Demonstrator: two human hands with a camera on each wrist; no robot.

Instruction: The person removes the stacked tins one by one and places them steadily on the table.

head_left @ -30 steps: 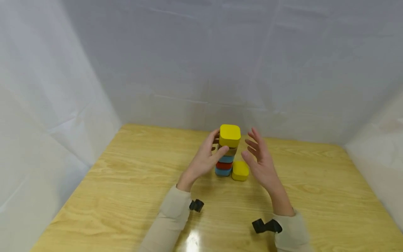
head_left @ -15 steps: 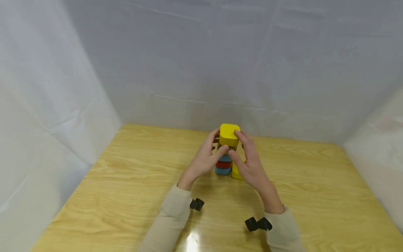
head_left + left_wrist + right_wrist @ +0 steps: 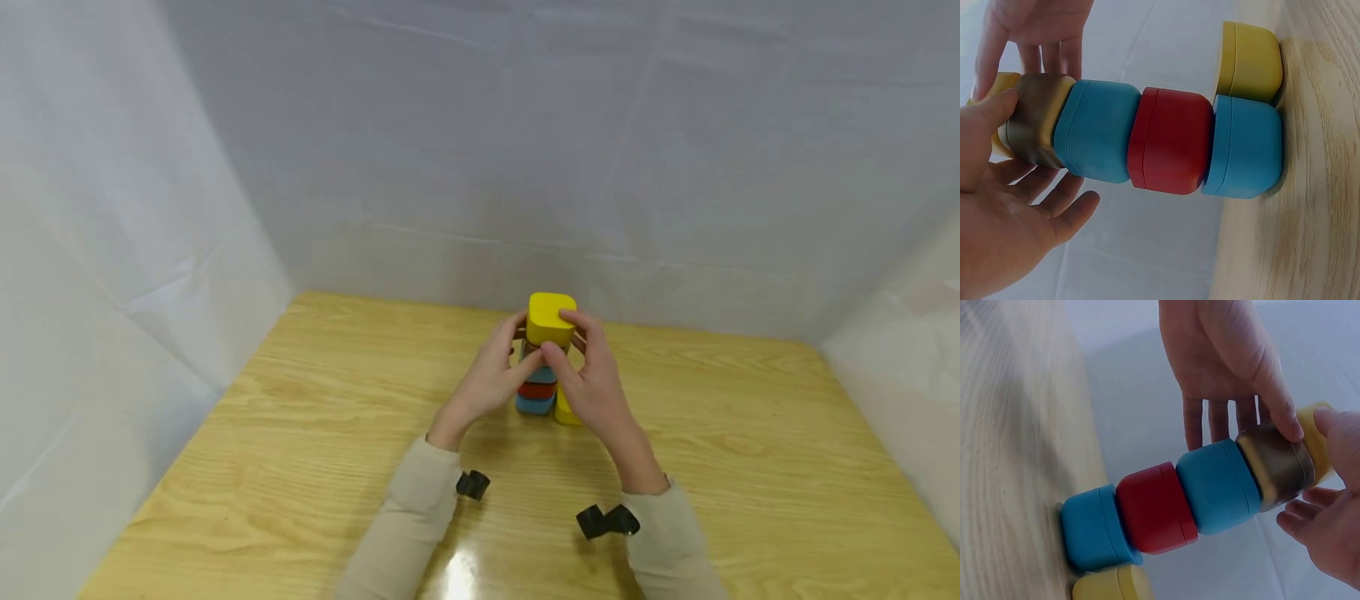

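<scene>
Left hand (image 3: 487, 385) pinches the brown block (image 3: 1035, 119), thumb in front, fingers behind. Right hand (image 3: 592, 383) curls round the top yellow block (image 3: 551, 318) of the stack. Stack order from wooden table (image 3: 300, 433): blue block (image 3: 1247, 147), red block (image 3: 1172, 140), second blue block (image 3: 1100, 131), brown, yellow. Five stacked; one loose yellow block (image 3: 1250, 61) lies touching the base, unplaced.
</scene>
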